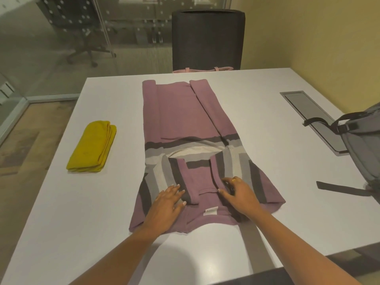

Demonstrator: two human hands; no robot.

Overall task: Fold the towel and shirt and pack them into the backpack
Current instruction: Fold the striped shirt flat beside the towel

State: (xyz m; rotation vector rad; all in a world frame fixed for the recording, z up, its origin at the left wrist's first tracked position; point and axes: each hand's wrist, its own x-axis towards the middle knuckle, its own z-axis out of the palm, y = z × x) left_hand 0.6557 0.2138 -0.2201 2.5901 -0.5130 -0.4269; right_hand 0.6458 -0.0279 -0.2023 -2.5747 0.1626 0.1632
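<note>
A mauve shirt [185,120] with grey, dark and cream stripes lies lengthwise on the white table [257,120], its sides and sleeves folded inward. My left hand [167,204] rests flat on a folded sleeve near the collar end, fingers straight. My right hand [238,194] lies on the other folded sleeve with its fingers bent on the cloth; it wears a ring. A yellow towel [92,147] sits folded at the left. The grey backpack [362,140] stands at the right edge, partly out of frame.
A black office chair [207,38] stands behind the table's far edge. A grey cable hatch [314,120] is set into the table at the right. A dark backpack strap [341,189] trails over the table. Glass partitions rise at the left.
</note>
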